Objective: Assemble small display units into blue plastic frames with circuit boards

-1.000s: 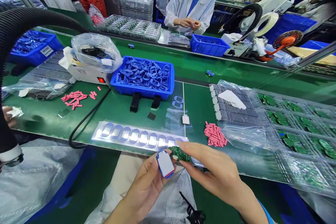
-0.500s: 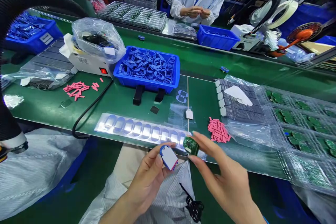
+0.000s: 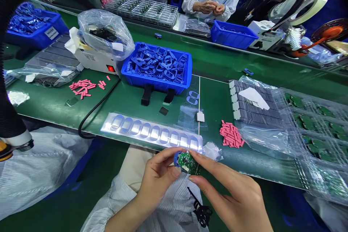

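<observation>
Just in front of the green table's near edge, my left hand (image 3: 157, 177) and my right hand (image 3: 231, 192) meet over my lap. The left hand's fingers pinch a small blue frame (image 3: 177, 158). A small green circuit board (image 3: 188, 163) lies on top of that frame, gripped by my right thumb and forefinger. Most of the blue frame is hidden under the board. A clear strip of oval stickers (image 3: 152, 133) lies on the table just beyond my hands.
A blue bin of blue frames (image 3: 159, 67) stands mid-table. A pile of pink strips (image 3: 231, 135) and bagged trays of green boards (image 3: 315, 123) lie to the right. A white device under a plastic bag (image 3: 95, 52) and a black hose (image 3: 11, 79) are left. Another person works across the belt.
My right hand has brought the green board leftwards onto the blue frame in my left hand; earlier the two parts were apart. The view has tilted down a little.
</observation>
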